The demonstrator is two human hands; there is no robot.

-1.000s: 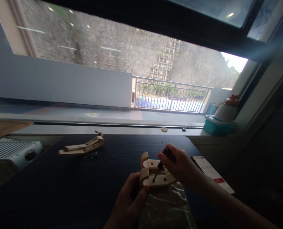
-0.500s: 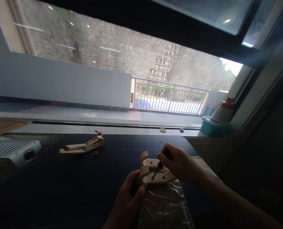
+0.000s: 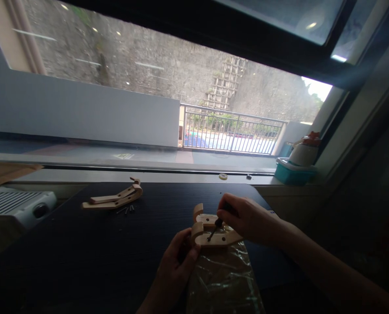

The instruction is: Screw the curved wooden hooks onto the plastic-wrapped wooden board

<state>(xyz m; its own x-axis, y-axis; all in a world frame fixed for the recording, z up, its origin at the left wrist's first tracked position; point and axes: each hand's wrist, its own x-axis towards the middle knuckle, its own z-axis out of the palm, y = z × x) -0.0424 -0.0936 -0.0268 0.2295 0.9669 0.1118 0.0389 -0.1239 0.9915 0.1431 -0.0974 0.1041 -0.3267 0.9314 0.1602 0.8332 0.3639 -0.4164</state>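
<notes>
Wooden hook pieces (image 3: 214, 237) sit stacked low over the desk (image 3: 83, 253), the left hand (image 3: 174, 270) with its grip closed on their curved end. The right hand (image 3: 246, 218) pinches a small screwdriver (image 3: 214, 227) in its grip, tip in the top piece; holding the shaft in line with the hole seems wise. The clear plastic bag (image 3: 223, 283) beneath looks empty, though glare hides much.
</notes>
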